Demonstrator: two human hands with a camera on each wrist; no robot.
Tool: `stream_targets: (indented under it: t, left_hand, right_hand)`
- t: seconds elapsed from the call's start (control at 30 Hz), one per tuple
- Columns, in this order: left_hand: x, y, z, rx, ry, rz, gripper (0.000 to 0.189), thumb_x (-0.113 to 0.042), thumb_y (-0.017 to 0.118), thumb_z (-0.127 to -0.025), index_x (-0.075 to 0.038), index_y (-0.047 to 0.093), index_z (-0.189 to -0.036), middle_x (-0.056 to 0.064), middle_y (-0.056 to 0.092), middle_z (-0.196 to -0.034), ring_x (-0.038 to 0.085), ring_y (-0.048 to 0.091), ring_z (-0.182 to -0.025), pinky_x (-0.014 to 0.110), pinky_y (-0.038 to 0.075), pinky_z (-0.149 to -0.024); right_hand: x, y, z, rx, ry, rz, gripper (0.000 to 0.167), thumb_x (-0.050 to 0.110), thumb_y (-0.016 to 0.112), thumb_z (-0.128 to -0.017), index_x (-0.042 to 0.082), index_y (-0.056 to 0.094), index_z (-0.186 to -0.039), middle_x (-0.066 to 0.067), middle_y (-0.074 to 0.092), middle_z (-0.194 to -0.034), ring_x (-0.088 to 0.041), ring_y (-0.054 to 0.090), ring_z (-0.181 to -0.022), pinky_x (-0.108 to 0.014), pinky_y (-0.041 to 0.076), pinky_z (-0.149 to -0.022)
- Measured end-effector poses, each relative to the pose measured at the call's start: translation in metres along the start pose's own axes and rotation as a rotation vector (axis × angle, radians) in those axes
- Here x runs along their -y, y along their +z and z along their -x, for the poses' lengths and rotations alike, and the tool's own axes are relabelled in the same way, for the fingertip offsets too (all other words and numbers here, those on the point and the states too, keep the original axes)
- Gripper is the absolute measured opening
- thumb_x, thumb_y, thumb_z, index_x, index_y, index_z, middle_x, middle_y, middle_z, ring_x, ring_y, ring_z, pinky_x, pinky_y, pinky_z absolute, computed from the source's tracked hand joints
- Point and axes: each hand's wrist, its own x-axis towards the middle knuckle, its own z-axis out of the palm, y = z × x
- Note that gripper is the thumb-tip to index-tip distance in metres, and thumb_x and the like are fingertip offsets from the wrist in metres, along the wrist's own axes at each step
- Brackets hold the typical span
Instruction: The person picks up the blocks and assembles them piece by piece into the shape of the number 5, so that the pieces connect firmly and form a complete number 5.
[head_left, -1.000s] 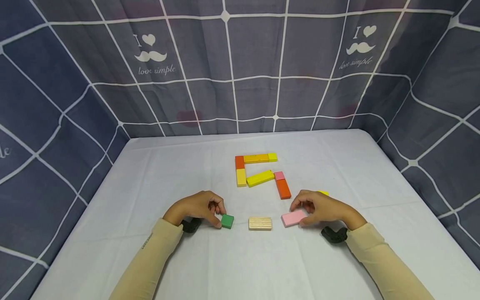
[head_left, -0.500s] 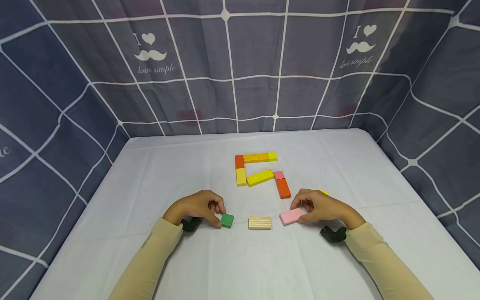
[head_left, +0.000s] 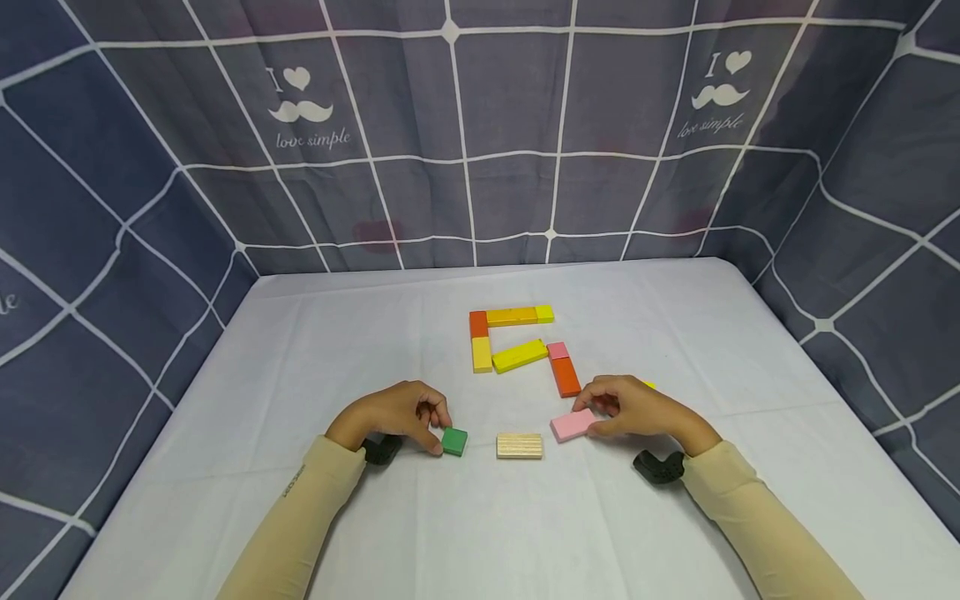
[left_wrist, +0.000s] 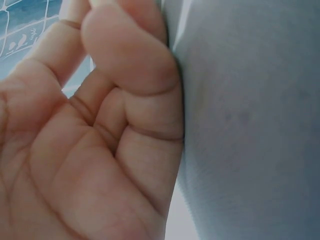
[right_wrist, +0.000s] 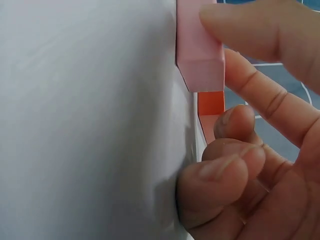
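My right hand (head_left: 637, 408) pinches a pink rectangular block (head_left: 573, 425) between thumb and forefinger. In the right wrist view the thumb lies along one side of the pink block (right_wrist: 202, 60), close to the white cloth. At left, the thumb and forefinger of my left hand (head_left: 401, 412) hold a small green square block (head_left: 454, 441) by its left edge. The left wrist view shows curled fingers (left_wrist: 135, 65) and hides the green block. Lying between the two hands is a pale ridged block (head_left: 519, 446), touched by neither.
Farther back, yellow, orange and pink blocks form an angular line, with a long yellow block (head_left: 520, 356) and an orange block (head_left: 566, 377) nearest my right hand. Another yellow block (head_left: 649, 385) is mostly hidden behind that hand. A dark checked curtain (head_left: 510, 200) borders the white table (head_left: 315, 333).
My right hand has slid the pink block a little leftward and away from me, closer to the pale block and the orange one. The left hand and green block have stayed put.
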Motion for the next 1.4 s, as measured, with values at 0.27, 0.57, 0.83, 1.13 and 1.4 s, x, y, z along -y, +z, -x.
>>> stream_targets:
  t: [0.27,0.57,0.83,1.13,1.4]
  left_hand:
    - [0.0,0.0,0.001,0.006,0.006,0.015,0.024,-0.004,0.096,-0.076,-0.009,0.078,-0.091,-0.003,0.066,-0.082,0.011,0.054,-0.073,0.022,0.045,-0.068]
    - [0.001,0.0,-0.001,0.001,0.0,0.007,0.024,-0.005,0.096,-0.076,-0.01,0.078,-0.091,-0.003,0.067,-0.083,0.011,0.054,-0.073,0.021,0.045,-0.068]
    - [0.002,-0.001,0.0,0.011,0.021,0.021,0.024,-0.004,0.096,-0.076,-0.007,0.078,-0.092,-0.001,0.067,-0.083,0.011,0.054,-0.073,0.021,0.045,-0.068]
    - [0.001,-0.001,-0.001,0.01,0.009,0.017,0.024,-0.005,0.096,-0.076,-0.008,0.078,-0.092,-0.003,0.067,-0.084,0.011,0.054,-0.073,0.021,0.045,-0.068]
    - [0.0,-0.001,0.001,0.009,0.018,0.03,0.025,-0.003,0.096,-0.075,-0.006,0.078,-0.092,-0.001,0.067,-0.083,0.012,0.053,-0.073,0.021,0.045,-0.068]
  right_hand:
    - [0.001,0.001,-0.008,-0.009,-0.017,0.003,0.024,0.004,0.086,-0.09,0.006,0.077,-0.112,0.001,0.053,-0.085,-0.008,0.047,-0.072,-0.023,0.038,-0.066]
    - [0.009,0.0,-0.014,-0.005,-0.002,-0.02,0.025,0.002,0.085,-0.09,0.003,0.077,-0.113,0.003,0.05,-0.08,-0.007,0.046,-0.071,-0.023,0.037,-0.066]
    - [0.005,0.0,-0.017,0.006,0.015,-0.028,0.024,-0.002,0.081,-0.091,0.002,0.077,-0.114,0.002,0.049,-0.08,-0.008,0.046,-0.071,-0.022,0.037,-0.066]
    - [0.003,-0.002,-0.02,0.02,0.043,-0.042,0.026,-0.002,0.079,-0.091,0.003,0.077,-0.117,0.003,0.048,-0.081,-0.009,0.046,-0.072,-0.023,0.036,-0.066]
    - [0.002,-0.003,-0.02,0.023,0.045,-0.044,0.026,-0.002,0.079,-0.093,0.002,0.077,-0.118,0.003,0.047,-0.081,-0.009,0.046,-0.073,-0.023,0.036,-0.067]
